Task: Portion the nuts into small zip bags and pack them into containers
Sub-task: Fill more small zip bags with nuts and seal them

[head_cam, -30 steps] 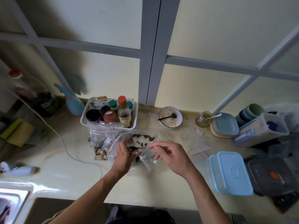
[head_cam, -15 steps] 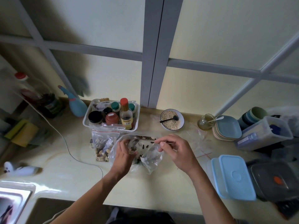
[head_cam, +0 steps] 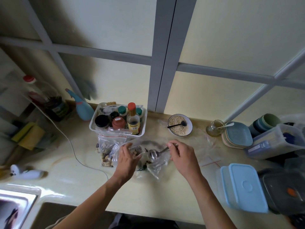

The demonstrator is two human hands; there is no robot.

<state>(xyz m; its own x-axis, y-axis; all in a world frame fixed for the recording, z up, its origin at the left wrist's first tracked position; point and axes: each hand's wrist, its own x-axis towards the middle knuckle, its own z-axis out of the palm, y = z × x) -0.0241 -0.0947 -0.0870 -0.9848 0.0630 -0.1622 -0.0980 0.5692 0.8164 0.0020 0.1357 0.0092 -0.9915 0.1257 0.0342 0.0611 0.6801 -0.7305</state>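
At the middle of the counter my left hand (head_cam: 127,158) grips the mouth of a small clear zip bag (head_cam: 137,150) with a few nuts inside. My right hand (head_cam: 183,156) pinches the handle of a metal spoon (head_cam: 154,155), its bowl just right of that bag and over a larger crumpled clear bag (head_cam: 153,167) holding dark seeds. A zip bag of mixed nuts (head_cam: 107,151) lies to the left of my left hand. Light blue lidded containers (head_cam: 242,185) stand at the right.
A white tub of bottles and jars (head_cam: 118,120) stands behind the bags. A bowl of oats with a black spoon (head_cam: 179,125), a glass jar (head_cam: 214,128), stacked plates (head_cam: 236,134), and empty zip bags (head_cam: 206,146) sit at the right. A sink (head_cam: 14,209) and a white cable (head_cam: 72,146) are at the left.
My right hand has drawn the spoon out of the larger bag, so its bowl now shows beside the small bag. My left hand keeps holding the small bag's mouth.
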